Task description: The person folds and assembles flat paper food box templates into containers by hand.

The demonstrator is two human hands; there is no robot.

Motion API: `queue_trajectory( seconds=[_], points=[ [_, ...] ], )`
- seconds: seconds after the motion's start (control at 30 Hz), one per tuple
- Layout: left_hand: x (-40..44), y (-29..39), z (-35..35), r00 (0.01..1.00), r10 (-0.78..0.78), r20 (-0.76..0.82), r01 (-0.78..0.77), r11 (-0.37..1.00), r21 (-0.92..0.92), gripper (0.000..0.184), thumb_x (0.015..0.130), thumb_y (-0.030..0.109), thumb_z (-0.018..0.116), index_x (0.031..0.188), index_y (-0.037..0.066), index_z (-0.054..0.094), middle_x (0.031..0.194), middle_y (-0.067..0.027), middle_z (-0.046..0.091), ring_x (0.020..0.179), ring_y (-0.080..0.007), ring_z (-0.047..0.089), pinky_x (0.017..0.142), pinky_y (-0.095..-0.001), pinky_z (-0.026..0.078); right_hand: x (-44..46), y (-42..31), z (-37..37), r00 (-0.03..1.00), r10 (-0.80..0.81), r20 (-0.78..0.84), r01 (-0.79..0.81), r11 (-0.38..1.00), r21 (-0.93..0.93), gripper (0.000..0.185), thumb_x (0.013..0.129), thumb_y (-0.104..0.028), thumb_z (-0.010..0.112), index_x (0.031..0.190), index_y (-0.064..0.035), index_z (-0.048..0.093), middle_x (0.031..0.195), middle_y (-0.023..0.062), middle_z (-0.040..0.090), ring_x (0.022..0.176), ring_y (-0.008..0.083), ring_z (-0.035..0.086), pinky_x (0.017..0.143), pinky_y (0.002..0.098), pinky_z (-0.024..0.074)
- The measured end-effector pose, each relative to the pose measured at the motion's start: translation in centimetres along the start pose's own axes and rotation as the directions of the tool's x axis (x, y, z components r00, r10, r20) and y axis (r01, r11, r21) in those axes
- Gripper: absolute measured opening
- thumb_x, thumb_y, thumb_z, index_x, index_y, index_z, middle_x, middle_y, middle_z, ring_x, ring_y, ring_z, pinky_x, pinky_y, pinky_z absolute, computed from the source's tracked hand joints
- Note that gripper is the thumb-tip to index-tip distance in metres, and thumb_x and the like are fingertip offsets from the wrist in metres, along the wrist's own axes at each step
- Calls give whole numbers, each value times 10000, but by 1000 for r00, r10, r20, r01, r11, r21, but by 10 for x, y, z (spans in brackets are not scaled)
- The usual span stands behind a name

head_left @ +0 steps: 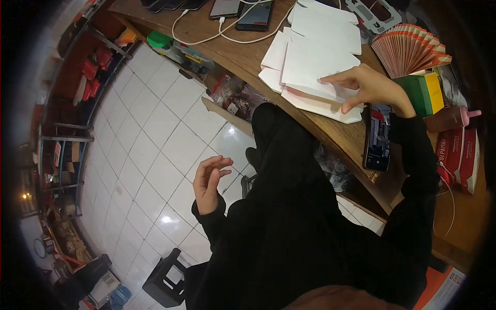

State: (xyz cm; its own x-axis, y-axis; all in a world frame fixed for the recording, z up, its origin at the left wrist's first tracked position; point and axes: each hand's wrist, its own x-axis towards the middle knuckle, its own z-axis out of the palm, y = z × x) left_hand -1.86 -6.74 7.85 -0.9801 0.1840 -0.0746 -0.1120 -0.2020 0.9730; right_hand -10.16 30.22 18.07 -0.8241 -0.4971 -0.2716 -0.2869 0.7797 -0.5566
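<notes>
Overlapping stacks of white flat paper pieces with notched, angled edges [320, 57] lie along the edge of the wooden table. My right hand [369, 88] is over their near end, its fingertips on the top piece and its thumb spread apart by the lower edge. Whether it pinches any piece is not clear. A black smartphone [377, 139] with a lit screen lies under and beside my right wrist. My left hand [209, 183] hovers above the floor left of my lap, fingers loosely bent and thumb apart, holding nothing.
Charging phones [254, 15] with white cables occupy the table's far side. On the right are fanned orange-edged packets [411, 49], a green-yellow box [421, 93], a pink-capped bottle [449, 119] and red packs [459, 160]. A black plastic stool [165, 281] stands on the tiled floor.
</notes>
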Motion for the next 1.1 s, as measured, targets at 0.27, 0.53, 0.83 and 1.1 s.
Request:
queue_trajectory(
  seconds=[0.27,0.53,0.83,1.1],
  points=[
    [1,5,5,999,40,27,-39,999,-12,233,831,68,491,1050,-7,473,970,-128,565,935,-209,539,770,-292,424,6,1,-1,994,109,21,-108,993,-45,634,515,-302,768,1081,-99,569,875,133,623,727,222,596,674,323,472],
    [-1,2,3,999,43,-27,-44,999,-22,217,826,42,487,1036,-14,475,947,-125,569,912,-203,547,765,-286,429,-6,-22,45,869,-82,-487,-177,869,-462,144,738,-108,538,860,-49,586,672,112,589,583,258,578,507,318,457],
    [-3,5,25,935,355,-15,-345,917,199,182,728,15,615,898,15,550,935,-117,574,917,-207,542,710,-300,460,-48,-70,23,485,-347,-802,-124,881,-456,180,650,-58,632,829,-59,642,761,95,628,665,210,616,576,261,471],
    [-34,50,44,508,680,529,-780,103,617,189,651,72,615,792,198,609,762,61,614,872,-163,585,875,-427,363,-53,-131,100,707,-447,-548,266,886,-379,174,651,-72,590,816,-75,644,824,41,607,775,182,584,654,299,496]
  ],
)
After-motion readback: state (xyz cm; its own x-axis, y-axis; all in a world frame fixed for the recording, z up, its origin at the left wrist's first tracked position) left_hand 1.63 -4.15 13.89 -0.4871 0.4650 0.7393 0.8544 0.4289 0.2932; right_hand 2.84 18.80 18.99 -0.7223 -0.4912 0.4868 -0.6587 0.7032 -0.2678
